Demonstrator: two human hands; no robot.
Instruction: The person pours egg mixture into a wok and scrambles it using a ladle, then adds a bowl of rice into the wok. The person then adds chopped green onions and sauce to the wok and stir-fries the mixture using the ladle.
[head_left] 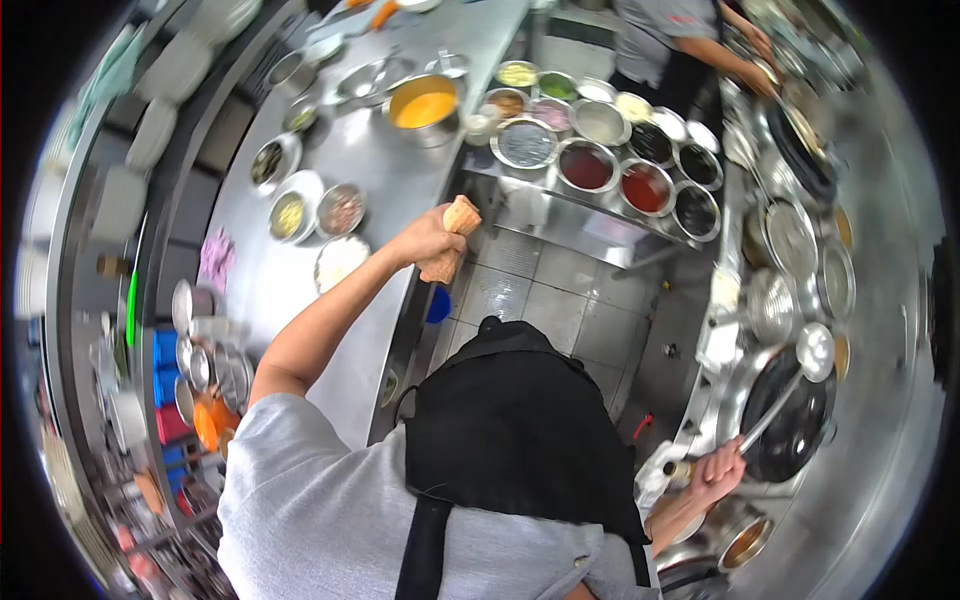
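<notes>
My left hand is closed around a crumpled orange-tan cloth, which sticks out on both sides of the fist. It is held out near the edge of the steel counter, just right of a bowl with pale contents. On the other side, my right hand grips the handle of a long metal ladle. The ladle's perforated-looking bowl is over the far rim of a black wok. Whether it touches the rim I cannot tell.
A steel counter with bowls and a pot of orange liquid runs along the left. Ahead, a trolley carries several containers of sauces. Beyond it, a co-worker reaches toward the stove. Shelves line the far left.
</notes>
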